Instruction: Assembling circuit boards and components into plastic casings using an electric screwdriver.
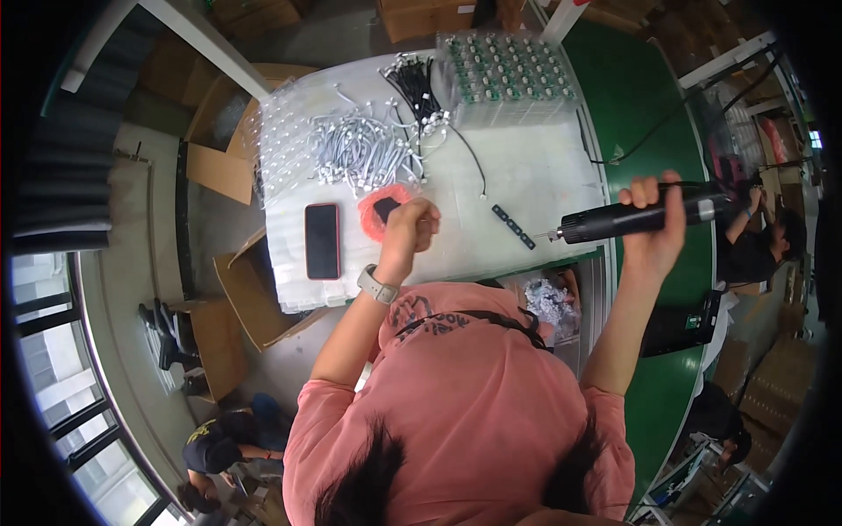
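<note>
My right hand [651, 219] is wrapped round a black electric screwdriver [605, 225], held level with its thin bit pointing left. Just left of that bit lies a narrow dark strip with several holes [513, 227], flat on the white work surface. My left hand [414, 226] is curled closed at the right edge of a red plastic bag [372, 230], whose opening shows something dark inside. Whatever the left fingers pinch, if anything, is hidden. A phone with a red edge [323, 242] lies left of the bag, its screen dark.
Behind the bag is a heap of white cables [364, 149], with a bundle of black cables [416, 88] beside it. Clear trays of green circuit boards [509, 70] are stacked at the back right. A green bench [627, 114] runs along the right. Other people work nearby.
</note>
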Available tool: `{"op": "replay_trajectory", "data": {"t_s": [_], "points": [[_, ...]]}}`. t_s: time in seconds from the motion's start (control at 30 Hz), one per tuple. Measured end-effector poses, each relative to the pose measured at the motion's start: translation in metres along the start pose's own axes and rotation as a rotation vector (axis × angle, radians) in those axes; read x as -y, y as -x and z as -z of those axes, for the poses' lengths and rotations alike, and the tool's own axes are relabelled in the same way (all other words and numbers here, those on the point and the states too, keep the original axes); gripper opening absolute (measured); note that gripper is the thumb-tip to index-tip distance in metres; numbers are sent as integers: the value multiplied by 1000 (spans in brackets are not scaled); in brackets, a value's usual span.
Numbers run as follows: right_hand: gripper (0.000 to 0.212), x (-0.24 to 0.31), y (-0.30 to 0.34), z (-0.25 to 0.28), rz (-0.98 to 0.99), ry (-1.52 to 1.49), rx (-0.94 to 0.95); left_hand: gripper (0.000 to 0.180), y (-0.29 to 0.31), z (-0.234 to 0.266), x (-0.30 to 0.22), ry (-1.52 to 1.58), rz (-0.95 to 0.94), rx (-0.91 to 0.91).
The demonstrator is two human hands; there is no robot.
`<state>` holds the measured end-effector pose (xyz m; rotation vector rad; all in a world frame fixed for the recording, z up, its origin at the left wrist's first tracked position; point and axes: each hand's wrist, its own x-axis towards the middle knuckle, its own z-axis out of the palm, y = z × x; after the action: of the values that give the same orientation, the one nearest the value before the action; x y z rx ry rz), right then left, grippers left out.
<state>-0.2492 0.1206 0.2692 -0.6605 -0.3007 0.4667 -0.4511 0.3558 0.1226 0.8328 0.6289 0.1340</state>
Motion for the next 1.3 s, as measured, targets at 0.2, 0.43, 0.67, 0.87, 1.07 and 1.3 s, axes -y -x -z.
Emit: {"op": "replay_trajectory", "data": {"t_s": [0.2, 0.43, 0.67, 0.87, 1.07, 1.3], "points": [[20, -92, -25, 121, -253, 86, -460, 21, -51, 96, 42, -1067, -588, -320], [30, -153, -49, 244, -138, -95, -712, 16, -85, 93, 50, -1717, -565, -498], [41, -132, -49, 257, -536, 1433, -298, 11, -60, 100, 61, -1738, -637, -611], [33, 55, -99, -26, -19, 1228, 523, 10, -53, 91, 46, -1597, -660, -635], [11, 114, -190, -280, 832, 1240, 805, 7, -57, 70, 36, -1492, -556, -913], [22, 59, -361, -365, 1053, 2156, 603, 11, -72, 61, 53, -1323, -666, -1053]]}}
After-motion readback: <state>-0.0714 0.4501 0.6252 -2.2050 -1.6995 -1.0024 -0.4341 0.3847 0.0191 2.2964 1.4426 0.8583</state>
